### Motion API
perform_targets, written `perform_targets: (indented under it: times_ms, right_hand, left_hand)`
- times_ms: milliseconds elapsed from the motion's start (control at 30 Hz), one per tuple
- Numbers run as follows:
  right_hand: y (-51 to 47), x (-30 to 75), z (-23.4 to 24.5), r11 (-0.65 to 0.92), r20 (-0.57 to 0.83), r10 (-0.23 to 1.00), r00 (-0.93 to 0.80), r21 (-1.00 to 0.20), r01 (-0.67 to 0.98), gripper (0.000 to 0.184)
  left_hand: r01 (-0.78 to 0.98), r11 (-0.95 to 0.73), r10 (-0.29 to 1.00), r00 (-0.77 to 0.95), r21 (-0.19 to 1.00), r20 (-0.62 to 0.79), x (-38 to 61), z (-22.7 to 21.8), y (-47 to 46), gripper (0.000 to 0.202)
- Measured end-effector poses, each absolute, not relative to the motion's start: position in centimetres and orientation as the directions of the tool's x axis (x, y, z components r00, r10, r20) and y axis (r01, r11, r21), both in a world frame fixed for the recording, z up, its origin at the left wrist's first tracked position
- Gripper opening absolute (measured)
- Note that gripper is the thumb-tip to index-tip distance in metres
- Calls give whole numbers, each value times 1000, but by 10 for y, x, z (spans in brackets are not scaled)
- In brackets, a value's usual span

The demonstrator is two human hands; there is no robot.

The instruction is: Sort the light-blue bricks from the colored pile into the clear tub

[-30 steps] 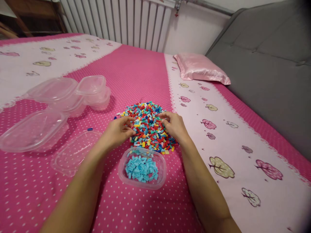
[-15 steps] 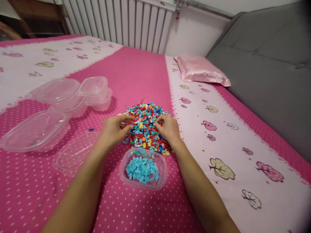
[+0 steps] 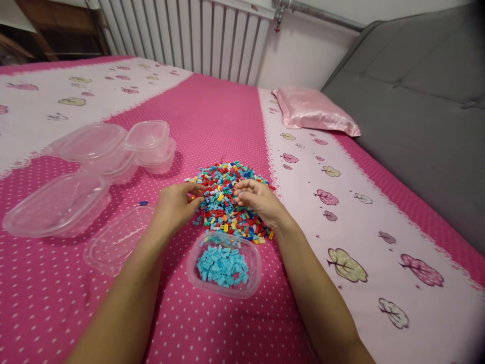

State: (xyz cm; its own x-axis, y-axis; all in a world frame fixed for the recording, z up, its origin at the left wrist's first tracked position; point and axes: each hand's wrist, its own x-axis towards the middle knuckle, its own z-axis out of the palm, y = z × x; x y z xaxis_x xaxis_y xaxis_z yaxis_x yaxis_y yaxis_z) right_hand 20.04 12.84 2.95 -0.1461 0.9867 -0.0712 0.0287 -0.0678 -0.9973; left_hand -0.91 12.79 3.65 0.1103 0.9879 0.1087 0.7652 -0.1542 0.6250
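Picking is apparently continued mid-frame: the right hand (image 3: 260, 200) is now turned further inward over the brick pile (image 3: 224, 205), its grip indeterminable; the left hand (image 3: 175, 205) is narrowly parted.

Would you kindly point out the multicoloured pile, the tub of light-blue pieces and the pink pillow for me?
Multicoloured pile (image 3: 224, 207): head view, middle of the heap.
Tub (image 3: 223, 291): head view, its near rim.
Pink pillow (image 3: 317, 112): head view, middle of its upper face.
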Motion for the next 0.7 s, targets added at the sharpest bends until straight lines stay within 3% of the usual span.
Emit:
perform_targets:
  times_ms: [100,233,333,433,533,633,700]
  right_hand:
    - [126,198,24,61,0,971,-241,-967,249,29]
    - [129,193,16,249,139,961,-239,-811,529,29]
    - [130,191,14,293,191,955,-227,-734,613,17]
    - [129,191,15,249,155,966,-205,-759,601,12]
    - [130,194,17,124,80,990,-114,-878,463,16]
    - [132,198,23,-37,-41,997,-61,-997,68,17]
    - [133,202,31,-139,-126,989,-73,-966,-219,10]
  left_hand:
    - [770,-165,986,120,617,114,-9,37,127,38]
    - [785,-178,984,137,594,114,-8,38,126,38]
    - [789,-194,981,158,583,114,-7,37,125,36]
    - [794,-193,981,164,577,102,-7,37,125,35]
    - [813,-184,983,166,553,82,-6,38,125,35]
    - [828,-179,983,167,531,70,-6,39,125,34]
    - [834,-180,983,171,521,65,-5,39,125,34]
